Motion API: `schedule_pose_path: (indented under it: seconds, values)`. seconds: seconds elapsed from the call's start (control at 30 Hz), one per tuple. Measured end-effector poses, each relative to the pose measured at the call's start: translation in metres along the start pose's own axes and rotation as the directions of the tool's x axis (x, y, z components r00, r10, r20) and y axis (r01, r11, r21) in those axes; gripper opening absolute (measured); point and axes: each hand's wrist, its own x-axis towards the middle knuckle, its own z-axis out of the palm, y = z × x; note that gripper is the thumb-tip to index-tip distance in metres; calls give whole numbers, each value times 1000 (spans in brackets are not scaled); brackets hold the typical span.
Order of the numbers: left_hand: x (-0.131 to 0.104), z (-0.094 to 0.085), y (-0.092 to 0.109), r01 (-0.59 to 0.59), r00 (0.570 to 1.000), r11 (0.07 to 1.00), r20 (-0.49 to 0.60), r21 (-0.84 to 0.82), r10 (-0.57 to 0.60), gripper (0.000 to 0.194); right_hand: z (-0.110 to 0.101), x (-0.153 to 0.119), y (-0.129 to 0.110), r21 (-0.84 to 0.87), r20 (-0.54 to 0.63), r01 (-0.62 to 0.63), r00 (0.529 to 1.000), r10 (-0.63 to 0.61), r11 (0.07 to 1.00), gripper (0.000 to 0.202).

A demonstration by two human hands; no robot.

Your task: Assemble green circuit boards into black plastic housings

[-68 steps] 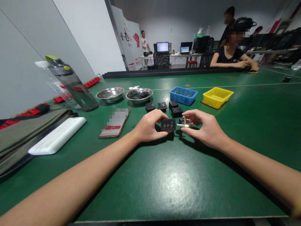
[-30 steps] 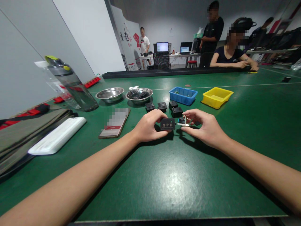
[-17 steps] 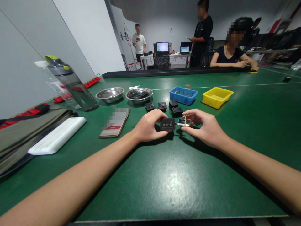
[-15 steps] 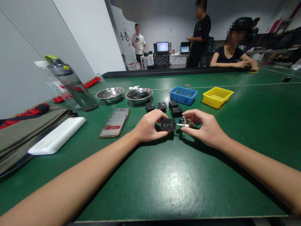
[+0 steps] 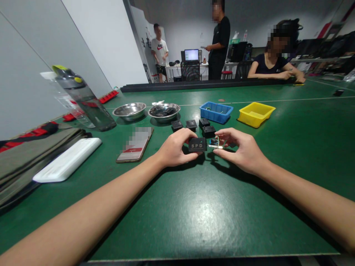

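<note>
Between the thumb and fingers of my left hand [image 5: 176,149] is a small black plastic case [image 5: 197,145] marked "SPD", its lettered face towards me. My right hand [image 5: 240,149] pinches a small circuit board [image 5: 216,143] with a blue component and shiny metal prongs. The prongs point left at the case's right side; whether they touch it I cannot tell. Both hands are just above the green table. Right behind them several black plastic cases [image 5: 208,131] lie on the table. A dark piece [image 5: 232,145] shows partly beneath my right fingers.
Behind the cases stand two steel bowls [image 5: 129,112], the right one [image 5: 164,113] holding black parts, a blue bin [image 5: 216,112] with small parts, and a yellow bin [image 5: 256,114]. Leftward are a phone [image 5: 135,145], a white slab [image 5: 67,160] and a bottle [image 5: 85,99]. A person [image 5: 277,62] sits across the table.
The SPD case in my left hand has shifted very slightly up and left. My right hand holds its place. In the background, the standing person in black has moved left.
</note>
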Motion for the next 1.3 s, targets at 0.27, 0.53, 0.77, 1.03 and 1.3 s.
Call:
schedule_pose_path:
  seconds: [0.27,0.53,0.77,1.03,1.3]
  values:
    - [-2,1,-1,70,997,996,23,-56,-69,27,0,0,-2,14,-15,-14,1000,14,1000,38]
    - [-1,-1,1,78,997,995,18,-54,-77,28,1,1,-2,25,-17,-18,1000,18,1000,39]
    - [-2,3,-2,126,991,980,60,-153,-118,38,0,0,-2,14,-9,-18,1000,18,1000,40]
    - [-2,3,-3,139,990,976,33,-167,-135,43,0,0,-3,11,-14,-18,1000,18,1000,39]
    - [0,3,-5,98,995,990,4,-101,-98,28,0,0,-3,18,-10,-22,1000,22,1000,39]
